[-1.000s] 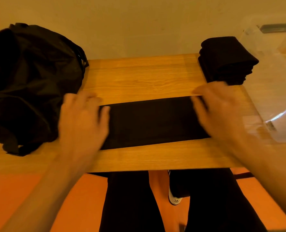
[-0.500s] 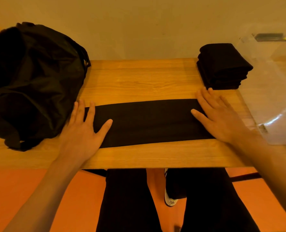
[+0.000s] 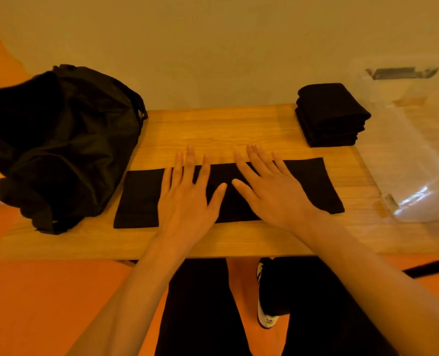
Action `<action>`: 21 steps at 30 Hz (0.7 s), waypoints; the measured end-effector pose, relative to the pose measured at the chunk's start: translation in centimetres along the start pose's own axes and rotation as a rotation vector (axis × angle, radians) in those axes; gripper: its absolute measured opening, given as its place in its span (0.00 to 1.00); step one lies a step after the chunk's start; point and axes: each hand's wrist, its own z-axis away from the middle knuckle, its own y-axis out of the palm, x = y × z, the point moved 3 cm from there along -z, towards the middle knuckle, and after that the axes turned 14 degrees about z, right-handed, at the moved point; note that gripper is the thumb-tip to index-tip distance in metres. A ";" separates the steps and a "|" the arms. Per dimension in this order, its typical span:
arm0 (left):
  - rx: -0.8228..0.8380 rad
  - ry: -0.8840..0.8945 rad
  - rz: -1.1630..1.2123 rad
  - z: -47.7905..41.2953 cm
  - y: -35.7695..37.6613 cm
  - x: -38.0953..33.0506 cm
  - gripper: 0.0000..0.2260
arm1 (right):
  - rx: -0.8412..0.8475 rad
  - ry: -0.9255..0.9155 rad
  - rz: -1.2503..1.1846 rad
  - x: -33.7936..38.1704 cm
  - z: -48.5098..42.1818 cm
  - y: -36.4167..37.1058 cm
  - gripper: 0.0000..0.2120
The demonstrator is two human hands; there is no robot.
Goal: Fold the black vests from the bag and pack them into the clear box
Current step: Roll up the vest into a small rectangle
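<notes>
A: Where's the vest [image 3: 138, 199]?

B: Flat on the bench [image 3: 213, 129], near the front edge. It's folded into a long black strip running left to right, with straight edges and the right end a little farther back than the left.

A: And the hands?

B: Both are on its middle, side by side. The left grip [image 3: 187, 199] lies palm down with its fingers spread, the tips reaching past the far edge onto the wood. The right grip [image 3: 272, 194] is also flat and spread, thumb toward the other thumb. Neither pinches the cloth. They hide the centre of the strip, so only the two ends show.

A: What's around it?

B: A slumped black bag [image 3: 66, 140] on the left end of the bench, just beside the strip. At the back right is a stack [image 3: 331, 116] of folded black vests. Next to it is the clear box [image 3: 413, 150], so see-through that I can't tell what's inside.

A: Below?

B: Dark trouser legs, a black-and-white shoe [image 3: 266, 319] and an orange floor [image 3: 33, 291].
</notes>
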 end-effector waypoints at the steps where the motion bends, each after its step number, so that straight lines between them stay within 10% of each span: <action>1: 0.046 -0.057 -0.013 -0.1 0.3 1.2 0.35 | 0.053 0.016 -0.004 -1.0 -0.2 0.6 0.33; 18: 0.238 0.002 -0.113 -4.9 -1.0 7.3 0.38 | 0.176 0.340 0.008 -6.4 6.0 3.0 0.39; 21: 0.072 0.034 -0.130 -4.7 -1.8 4.8 0.35 | 0.124 0.421 0.075 -4.7 7.8 3.0 0.44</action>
